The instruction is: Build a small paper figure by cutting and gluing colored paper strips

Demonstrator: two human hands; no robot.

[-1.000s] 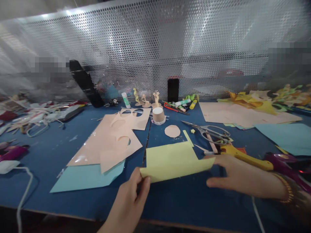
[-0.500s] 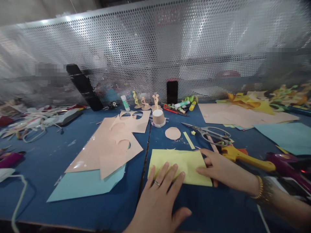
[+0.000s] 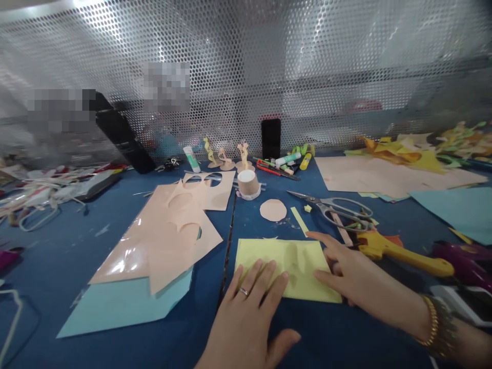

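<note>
A pale yellow sheet of paper (image 3: pixel 295 256), folded or stacked, lies on the blue table in front of me. My left hand (image 3: pixel 248 312), a ring on one finger, rests flat on its lower left part with the fingers spread. My right hand (image 3: pixel 346 264) is at the sheet's right edge, index finger stretched toward the lower end of a narrow yellow paper strip (image 3: pixel 299 220) and thumb apart over the paper. Its other fingers curl and are partly hidden. Just beyond are a round beige paper disc (image 3: pixel 273 210), a tiny yellow paper star (image 3: pixel 308 208) and grey-handled scissors (image 3: pixel 330 206).
Beige sheets with round cutouts (image 3: pixel 165 230) overlap a light blue sheet (image 3: pixel 126 305) at left. A paper cup (image 3: pixel 248 183), small paper figures (image 3: pixel 226 159), glue sticks (image 3: pixel 288 159) and a phone (image 3: pixel 271 138) stand farther back. A yellow-handled tool (image 3: pixel 407 256) lies at right.
My right index finger has straightened and moved off the sheet's corner toward the yellow strip. My left hand stays flat on the yellow paper. The view has shifted slightly.
</note>
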